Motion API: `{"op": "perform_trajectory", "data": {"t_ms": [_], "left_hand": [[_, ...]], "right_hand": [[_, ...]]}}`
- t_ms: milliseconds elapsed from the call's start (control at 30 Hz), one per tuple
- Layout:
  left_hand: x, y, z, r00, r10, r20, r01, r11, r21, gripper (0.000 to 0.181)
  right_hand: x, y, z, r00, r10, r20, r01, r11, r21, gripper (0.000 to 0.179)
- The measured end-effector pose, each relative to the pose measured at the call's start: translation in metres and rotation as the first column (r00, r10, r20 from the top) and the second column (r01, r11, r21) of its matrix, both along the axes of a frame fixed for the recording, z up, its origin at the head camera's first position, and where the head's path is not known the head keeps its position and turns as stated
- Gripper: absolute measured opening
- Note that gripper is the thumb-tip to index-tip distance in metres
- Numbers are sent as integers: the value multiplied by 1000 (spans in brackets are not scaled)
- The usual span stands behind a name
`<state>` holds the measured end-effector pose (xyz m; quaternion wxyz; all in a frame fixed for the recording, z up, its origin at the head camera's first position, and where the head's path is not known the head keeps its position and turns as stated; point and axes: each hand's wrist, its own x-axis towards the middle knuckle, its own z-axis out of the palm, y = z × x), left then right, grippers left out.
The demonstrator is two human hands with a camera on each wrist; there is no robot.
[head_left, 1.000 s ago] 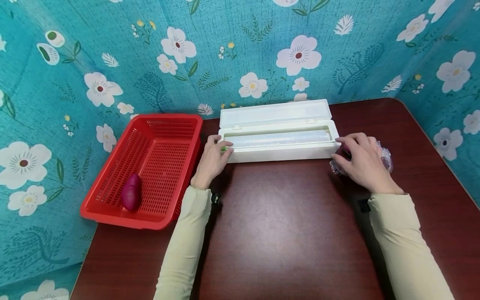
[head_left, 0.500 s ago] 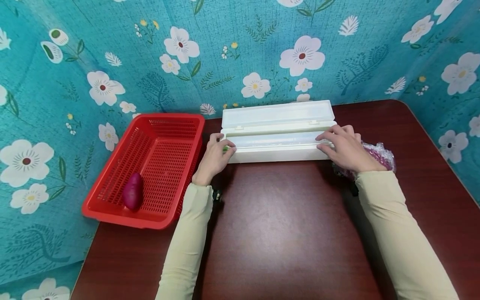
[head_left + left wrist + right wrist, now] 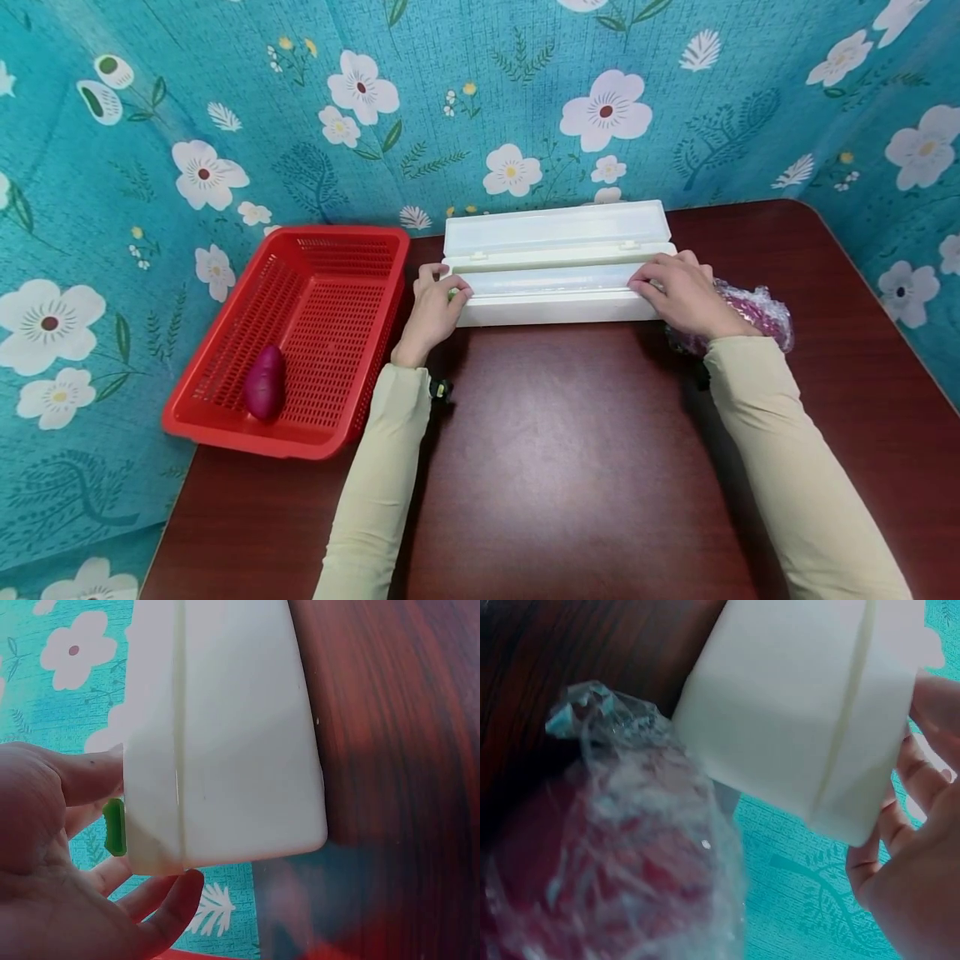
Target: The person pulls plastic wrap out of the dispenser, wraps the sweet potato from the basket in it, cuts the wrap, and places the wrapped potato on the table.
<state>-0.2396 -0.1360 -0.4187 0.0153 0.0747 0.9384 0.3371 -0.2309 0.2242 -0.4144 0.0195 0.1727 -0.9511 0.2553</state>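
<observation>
A long white cling film box (image 3: 555, 311) stands with its lid (image 3: 555, 230) tipped back, a roll of clear film (image 3: 547, 281) inside. My left hand (image 3: 432, 312) holds its left end, thumb at the front top edge and fingers around the corner. Beside those fingers, a small green tab (image 3: 115, 827) sticks out above the rim. My right hand (image 3: 684, 292) grips the right end, with thumb and forefinger close together over the roll near the front rim. In the right wrist view its other fingers (image 3: 919, 776) curl at the box's corner. What those fingertips pinch is hidden.
A red plastic basket (image 3: 375, 367) stands on the left, holding one purple sweet potato (image 3: 265, 383). Right of the box, partly behind my right wrist, lies a purple thing wrapped in clear film (image 3: 757, 315). A floral curtain (image 3: 450, 108) hangs behind the dark wooden table (image 3: 570, 467).
My right hand has moved left from the box's right corner to over the roll, uncovering more of the wrapped purple thing. The left hand keeps its place at the left end.
</observation>
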Motion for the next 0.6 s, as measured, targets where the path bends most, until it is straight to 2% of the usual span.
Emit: {"op": "perform_trajectory", "data": {"t_ms": [200, 600], "left_hand": [[-3, 1, 0, 1000, 2, -5, -2, 1000, -14, 22], [-6, 4, 3, 1000, 6, 5, -6, 998, -57, 23]], "right_hand": [[-3, -2, -4, 999, -12, -41, 10, 1000, -29, 16], [-3, -4, -8, 997, -34, -69, 33, 999, -14, 17]]}}
